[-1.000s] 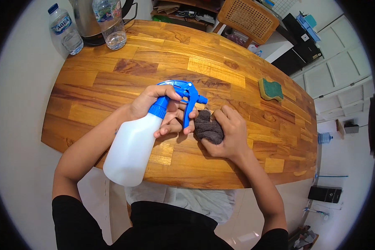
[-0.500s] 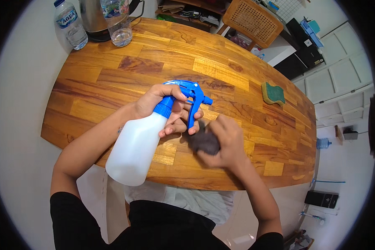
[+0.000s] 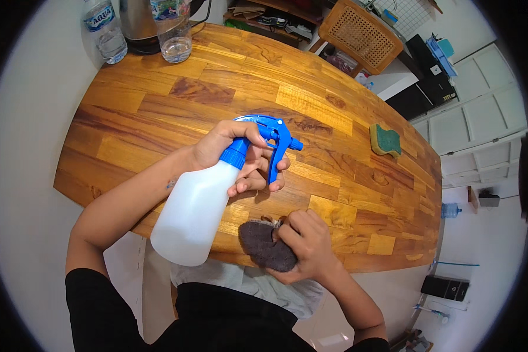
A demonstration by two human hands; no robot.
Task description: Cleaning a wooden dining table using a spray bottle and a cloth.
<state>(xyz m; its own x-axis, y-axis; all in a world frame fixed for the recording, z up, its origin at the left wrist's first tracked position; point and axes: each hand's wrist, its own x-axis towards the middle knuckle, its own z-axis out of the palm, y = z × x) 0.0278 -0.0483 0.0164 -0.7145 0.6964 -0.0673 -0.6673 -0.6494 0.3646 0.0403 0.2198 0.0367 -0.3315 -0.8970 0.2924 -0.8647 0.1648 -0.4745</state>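
Note:
My left hand (image 3: 240, 155) is wrapped round the neck of a spray bottle (image 3: 195, 211) with a translucent white body and a blue trigger head. Its fingers lie at the trigger, and the nozzle points right. The bottle is tilted, its base towards me over the table's near edge. Bunched in my right hand (image 3: 308, 243) is a dark brown cloth (image 3: 267, 243), held at the near edge of the wooden table (image 3: 311, 158). Part of the cloth is hidden by my fingers.
A green and yellow sponge (image 3: 386, 141) lies on the table's right side. At the far left stand a water bottle (image 3: 107, 35), a second clear bottle (image 3: 176, 44) and a metal kettle (image 3: 139, 29). Beyond the far edge is a chair with a woven back (image 3: 361, 35).
My right hand has drawn the cloth nearer to me and slightly left, to the table's near edge. The left hand keeps its grip on the spray bottle, nearly in place.

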